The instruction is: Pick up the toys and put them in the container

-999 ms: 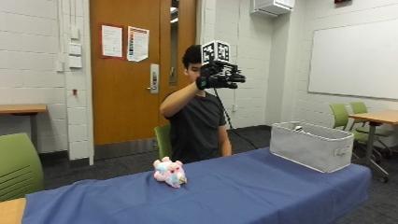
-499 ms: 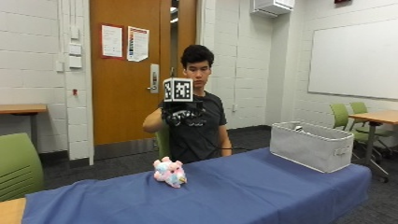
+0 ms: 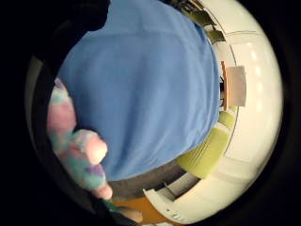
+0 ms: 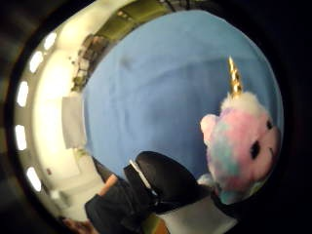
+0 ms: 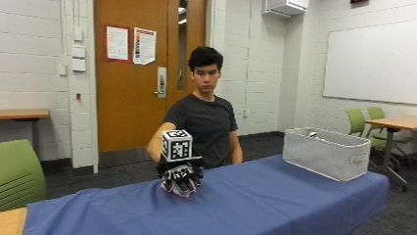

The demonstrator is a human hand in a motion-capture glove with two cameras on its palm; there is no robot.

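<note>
1 pastel plush unicorn (image 4: 242, 146) lies on the blue tablecloth (image 5: 261, 200), and the gloved right hand (image 5: 180, 177) sits right over it, fingers pointing down around it; whether they grip it, I cannot tell. The grey fabric container (image 5: 326, 152) stands well apart, near the table's far end.

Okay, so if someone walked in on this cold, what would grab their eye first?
Probably the gloved right hand down over the plush unicorn, on the blue tablecloth in front of the seated person. The unicorn's gold horn and pastel fur stand out in the thumb-side palm view. Next, the grey fabric container standing apart at the table's far end.
</note>
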